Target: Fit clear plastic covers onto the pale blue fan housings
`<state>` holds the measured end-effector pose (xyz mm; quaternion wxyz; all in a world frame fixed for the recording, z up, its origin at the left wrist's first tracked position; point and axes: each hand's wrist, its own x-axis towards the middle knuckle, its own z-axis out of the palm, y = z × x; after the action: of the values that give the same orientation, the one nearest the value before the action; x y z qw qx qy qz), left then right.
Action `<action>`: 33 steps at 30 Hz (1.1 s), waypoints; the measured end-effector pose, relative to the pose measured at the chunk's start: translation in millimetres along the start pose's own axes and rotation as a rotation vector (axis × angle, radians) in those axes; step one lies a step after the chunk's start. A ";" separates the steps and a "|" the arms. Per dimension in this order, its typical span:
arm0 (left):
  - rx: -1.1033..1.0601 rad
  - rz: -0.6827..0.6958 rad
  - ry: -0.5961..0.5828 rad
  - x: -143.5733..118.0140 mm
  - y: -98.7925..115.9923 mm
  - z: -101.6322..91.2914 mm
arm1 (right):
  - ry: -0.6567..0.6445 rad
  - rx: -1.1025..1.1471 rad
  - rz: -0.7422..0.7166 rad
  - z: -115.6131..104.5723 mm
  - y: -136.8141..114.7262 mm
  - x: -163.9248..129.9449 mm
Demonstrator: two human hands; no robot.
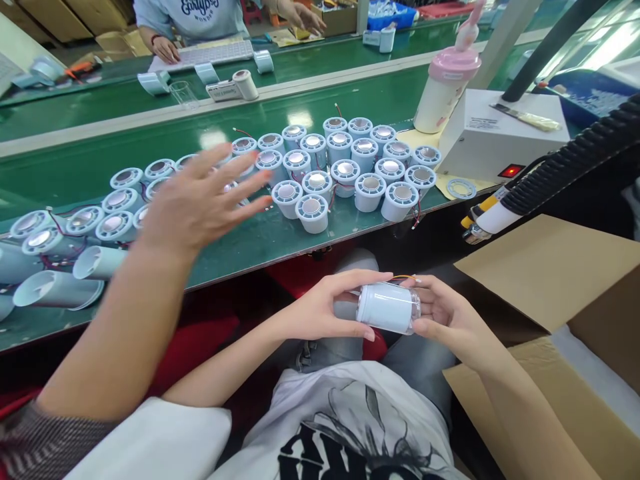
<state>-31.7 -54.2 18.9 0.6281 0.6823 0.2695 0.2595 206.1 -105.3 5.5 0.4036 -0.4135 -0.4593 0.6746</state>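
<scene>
Above my lap, both hands hold a light-blue cylindrical housing (387, 307) with a clear shell around it, lying on its side. My left hand (340, 308) has its fingers over the top and its thumb below, around the left end. At the clear right end, my right hand (443, 313) grips with thumb and fingers. A thin orange wire (404, 277) shows above the housing near my right fingertips. Part of the far side is hidden by my fingers.
Several light-blue cylinders with silver discs (313, 207) crowd the green bench (240, 243). A co-worker's hand (200, 193) reaches across from the left. A pink-lidded bottle (445, 87) and white box (500, 133) stand at right, above an open carton (555, 273). Another person sits opposite.
</scene>
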 end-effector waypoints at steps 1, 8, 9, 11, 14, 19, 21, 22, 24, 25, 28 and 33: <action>0.001 0.009 -0.002 0.3 -0.2 -0.1 | 0.002 0.030 0.012 0.2 0.5 0.8; -0.032 0.017 -0.013 -0.3 -0.6 0.0 | 0.029 0.171 0.150 2.8 5.2 4.1; -0.048 0.007 -0.015 -1.0 -0.3 0.1 | 0.040 0.177 0.169 3.2 6.3 4.1; -0.092 -0.033 -0.012 -0.7 -0.4 0.3 | 0.054 0.197 0.199 4.1 9.2 4.8; -0.233 -0.121 0.033 10.0 -5.4 1.2 | 0.101 0.325 0.203 6.0 16.8 9.8; -0.445 -0.250 0.183 69.8 -25.4 8.6 | 0.365 0.553 0.049 1.4 38.6 25.4; -0.447 -0.261 0.156 101.1 -32.1 14.0 | 0.441 0.572 -0.009 -6.6 46.6 30.4; -0.438 -0.258 0.131 115.9 -34.4 16.7 | 0.474 0.585 -0.035 -11.6 49.8 32.3; -0.416 -0.254 0.081 140.9 -36.8 21.5 | 0.526 0.607 -0.078 -22.0 54.1 35.5; -0.404 -0.255 0.059 150.6 -37.0 23.2 | 0.544 0.617 -0.096 -26.7 55.5 37.0; -0.368 -0.252 0.004 168.1 -34.1 24.3 | 0.561 0.634 -0.132 -37.1 57.5 42.5; -0.326 -0.255 -0.053 160.8 -27.4 13.9 | 0.494 0.584 -0.158 -42.1 58.6 47.4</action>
<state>92.6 49.2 -6.9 0.7648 0.5388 0.2913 0.2000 219.9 -64.3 -69.2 0.6535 -0.3944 -0.1676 0.6239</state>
